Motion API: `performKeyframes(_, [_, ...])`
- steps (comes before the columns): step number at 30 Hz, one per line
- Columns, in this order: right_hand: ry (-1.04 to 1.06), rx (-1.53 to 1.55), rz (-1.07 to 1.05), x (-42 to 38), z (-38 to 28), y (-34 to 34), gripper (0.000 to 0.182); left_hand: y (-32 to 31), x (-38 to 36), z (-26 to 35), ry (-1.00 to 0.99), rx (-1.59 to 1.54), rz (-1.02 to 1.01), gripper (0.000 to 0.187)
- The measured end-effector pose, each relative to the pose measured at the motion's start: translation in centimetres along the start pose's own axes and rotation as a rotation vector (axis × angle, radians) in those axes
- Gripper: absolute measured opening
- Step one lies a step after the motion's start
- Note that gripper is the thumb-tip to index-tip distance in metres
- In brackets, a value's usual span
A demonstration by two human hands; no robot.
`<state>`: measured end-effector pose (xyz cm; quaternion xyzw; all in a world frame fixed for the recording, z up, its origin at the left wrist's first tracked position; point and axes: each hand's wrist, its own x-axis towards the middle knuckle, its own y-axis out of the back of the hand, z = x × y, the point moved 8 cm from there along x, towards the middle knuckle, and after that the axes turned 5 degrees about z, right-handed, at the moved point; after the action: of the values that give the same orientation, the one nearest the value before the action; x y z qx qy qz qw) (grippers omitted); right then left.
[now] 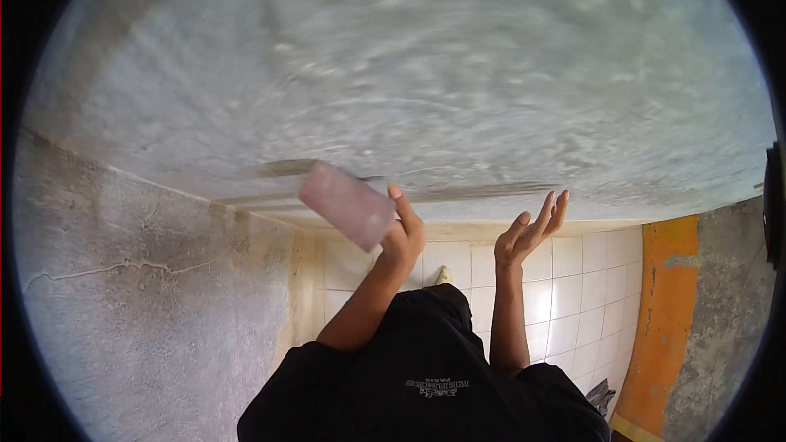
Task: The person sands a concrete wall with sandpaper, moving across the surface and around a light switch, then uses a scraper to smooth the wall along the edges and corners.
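My left hand (403,231) is closed on a flat, pinkish rectangular piece (348,205) that looks like sandpaper, a little blurred. The piece is tilted, its upper left end reaching over the lower part of the grey wall (458,106). The thumb of that hand points up beside the sheet's right end. To the right, my right hand (530,233) is raised with its fingers apart and nothing in it. Its fingertips overlap the wall's lower part in this view, near dark streaks (483,191).
A second wall (147,278) with a long crack stands on the left. White tiles (573,303) cover the floor, where part of my foot (444,275) shows. On the right are an orange painted strip (667,311), a rough grey surface (725,303) and a dark object (774,205).
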<state>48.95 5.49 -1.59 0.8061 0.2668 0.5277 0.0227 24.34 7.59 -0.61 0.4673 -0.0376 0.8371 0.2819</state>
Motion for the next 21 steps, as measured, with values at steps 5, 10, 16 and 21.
performKeyframes(5, [0.015, 0.006, 0.091, 2.7, 3.6, 2.9, 0.047, -0.7, 0.4, -0.3, 0.435, -0.288, 0.057, 0.062])
performKeyframes(10, [0.004, 0.069, 0.157, 4.0, 7.2, 4.9, 0.045, -1.9, 0.0, 0.3, 0.686, -0.52, 0.202, 0.06])
performKeyframes(16, [0.043, 0.091, 0.147, 5.3, 10.7, 6.3, 0.042, -6.8, -5.0, 6.9, 0.084, -0.167, -0.014, 0.073])
performKeyframes(21, [0.06, 0.104, 0.152, 6.2, 13.8, 7.9, 0.041, -8.8, -7.9, 8.5, 0.0, -0.15, -0.046, 0.076])
